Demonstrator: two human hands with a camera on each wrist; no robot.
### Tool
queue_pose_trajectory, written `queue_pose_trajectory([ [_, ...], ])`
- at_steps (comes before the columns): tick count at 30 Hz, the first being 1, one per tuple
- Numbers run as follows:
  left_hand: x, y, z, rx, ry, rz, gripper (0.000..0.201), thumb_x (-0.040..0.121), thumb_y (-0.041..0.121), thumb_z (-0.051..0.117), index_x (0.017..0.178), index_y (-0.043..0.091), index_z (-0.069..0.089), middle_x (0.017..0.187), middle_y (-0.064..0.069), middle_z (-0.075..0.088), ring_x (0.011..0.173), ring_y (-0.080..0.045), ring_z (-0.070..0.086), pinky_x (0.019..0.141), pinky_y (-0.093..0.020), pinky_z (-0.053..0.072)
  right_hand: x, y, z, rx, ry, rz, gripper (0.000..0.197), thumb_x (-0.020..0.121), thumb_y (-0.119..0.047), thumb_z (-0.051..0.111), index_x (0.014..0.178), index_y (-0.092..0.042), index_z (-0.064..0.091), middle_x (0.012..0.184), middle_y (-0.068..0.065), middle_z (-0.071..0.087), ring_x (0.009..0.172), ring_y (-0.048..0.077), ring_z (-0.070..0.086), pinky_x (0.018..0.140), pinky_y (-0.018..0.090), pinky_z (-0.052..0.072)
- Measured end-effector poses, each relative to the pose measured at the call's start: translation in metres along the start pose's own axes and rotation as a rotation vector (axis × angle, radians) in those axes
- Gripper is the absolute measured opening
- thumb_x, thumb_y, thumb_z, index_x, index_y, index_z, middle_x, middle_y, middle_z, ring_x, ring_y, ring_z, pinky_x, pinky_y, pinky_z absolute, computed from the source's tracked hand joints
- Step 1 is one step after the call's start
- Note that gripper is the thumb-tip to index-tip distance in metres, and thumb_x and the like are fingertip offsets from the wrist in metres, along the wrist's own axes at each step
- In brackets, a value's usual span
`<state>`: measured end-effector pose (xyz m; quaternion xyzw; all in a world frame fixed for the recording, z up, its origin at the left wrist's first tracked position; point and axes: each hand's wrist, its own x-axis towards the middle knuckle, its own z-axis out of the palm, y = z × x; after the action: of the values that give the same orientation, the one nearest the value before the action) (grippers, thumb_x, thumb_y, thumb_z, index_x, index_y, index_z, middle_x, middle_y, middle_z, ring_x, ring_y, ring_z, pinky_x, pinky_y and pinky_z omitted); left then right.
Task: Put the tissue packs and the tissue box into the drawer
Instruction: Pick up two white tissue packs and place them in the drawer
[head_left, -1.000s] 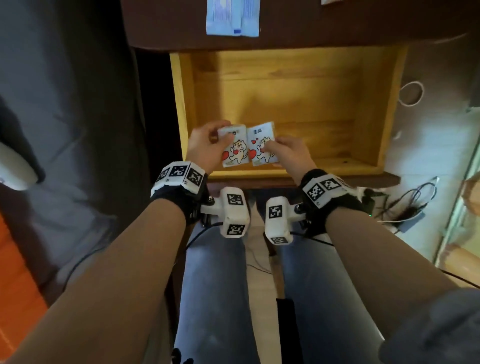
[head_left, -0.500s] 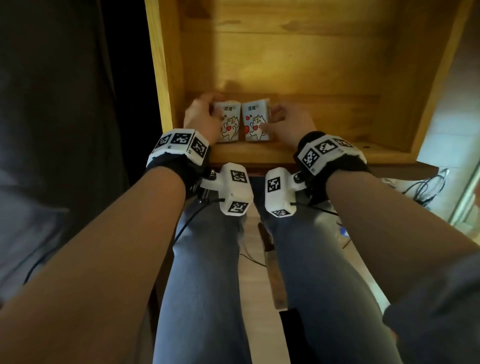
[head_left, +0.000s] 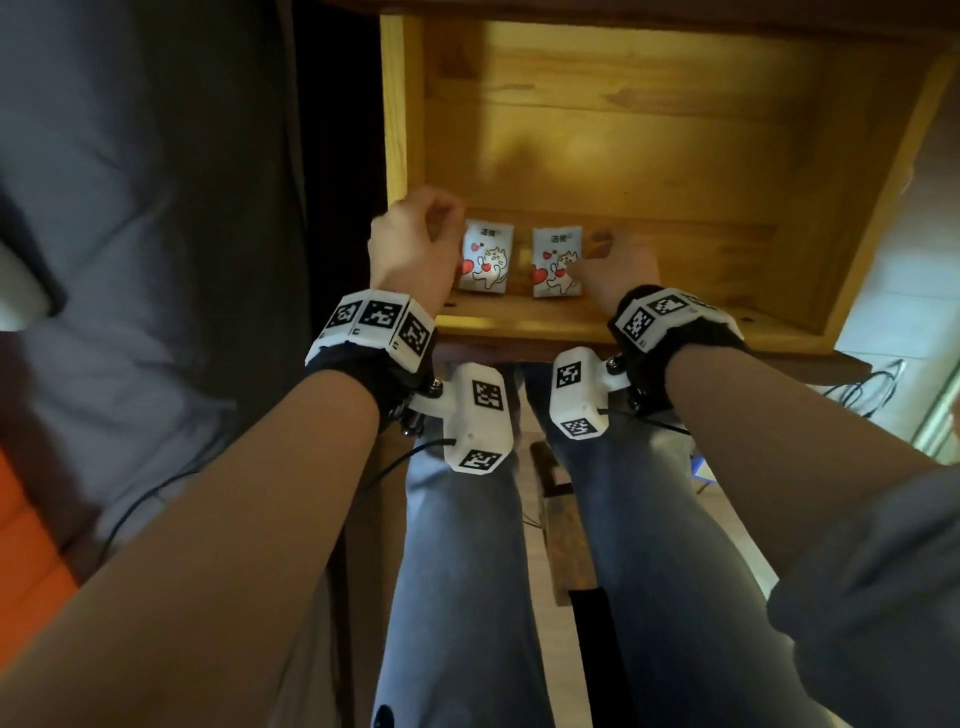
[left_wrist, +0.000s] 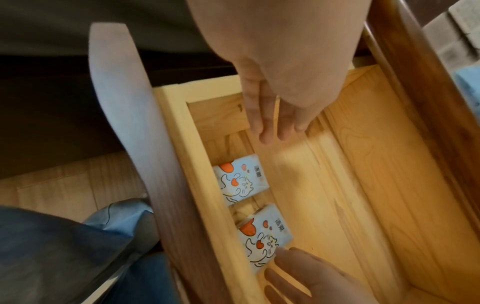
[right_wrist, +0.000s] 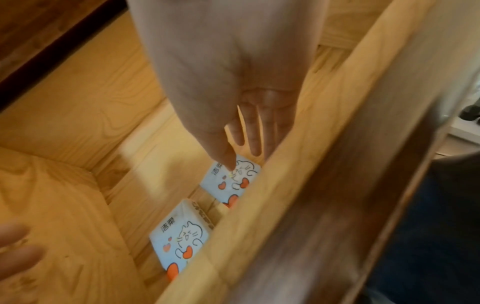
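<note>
Two tissue packs are down in the drawer (head_left: 878, 218) now, lying flat on its wooden floor close behind the front wall, side by side with a narrow gap between them — cartoon cats and red hearts facing up. The left pack (head_left: 485, 262) sits near the drawer's left wall; the right pack (head_left: 557, 267) lies just beside it.

The left hand (head_left: 410, 249) hangs above and beside its pack, and the wrist view shows its fingers straight and relaxed, the grip released and holding nothing. The right hand (head_left: 618, 270) is much the same: fingers extended, no grasp on anything, though its thumb tip looks to be touching, or all but touching, the top face of the right pack. I can't say for sure which.

So the step in hand reads as the letting-go after placing this pair. The rest of the drawer — the whole back and right side — shows only bare wood. No tissue box is visible anywhere here, so that part of the job is, I'd judge, not yet done. The next move calls for both hands to rise clear of the front wall without dragging the light packs, then reach for whatever remains outside the drawer.
</note>
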<state>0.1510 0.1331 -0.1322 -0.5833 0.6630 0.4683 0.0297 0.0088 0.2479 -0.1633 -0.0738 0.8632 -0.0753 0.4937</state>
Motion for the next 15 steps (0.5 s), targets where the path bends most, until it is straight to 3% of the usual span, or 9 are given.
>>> queue_pose_trajectory([
  [4,0.002,-0.002,-0.016,0.069,0.207,-0.013,0.019,0.088,0.028,0.055,0.102,0.016,0.061,0.079,0.007,0.059,0.071,-0.01,0.057,0.066,-0.024,0.045,0.002,-0.007,0.002,0.027,0.029,0.028,0.046,0.085,-0.017,0.062,0.128,-0.008,0.046,0.129,0.014,0.058,0.115,0.026,0.058,0.09,0.031,0.051],
  [7,0.007,-0.016,-0.022,0.082,0.295,-0.05,0.029,0.085,0.037,0.059,0.107,0.017,0.055,0.082,0.003,0.061,0.072,-0.011,0.058,0.066,-0.028,0.046,0.007,-0.011,0.009,0.068,0.013,0.072,0.042,0.085,-0.017,0.062,0.124,-0.006,0.049,0.127,0.014,0.059,0.112,0.025,0.06,0.085,0.029,0.052],
  [11,0.013,-0.036,-0.02,0.063,0.215,-0.048,0.038,0.086,0.046,0.054,0.107,0.015,0.059,0.103,-0.005,0.066,0.088,-0.016,0.063,0.078,-0.032,0.053,0.013,-0.018,0.022,0.106,-0.018,0.09,0.038,0.086,-0.017,0.061,0.121,-0.006,0.05,0.124,0.014,0.061,0.108,0.024,0.062,0.083,0.029,0.054],
  [15,0.016,-0.044,-0.021,0.015,0.131,-0.061,0.042,0.087,0.05,0.051,0.109,0.015,0.058,0.107,-0.005,0.066,0.092,-0.013,0.062,0.083,-0.033,0.054,0.016,-0.028,0.035,0.117,-0.056,0.046,0.034,0.086,-0.018,0.061,0.117,-0.007,0.054,0.122,0.012,0.063,0.107,0.024,0.063,0.089,0.034,0.055],
])
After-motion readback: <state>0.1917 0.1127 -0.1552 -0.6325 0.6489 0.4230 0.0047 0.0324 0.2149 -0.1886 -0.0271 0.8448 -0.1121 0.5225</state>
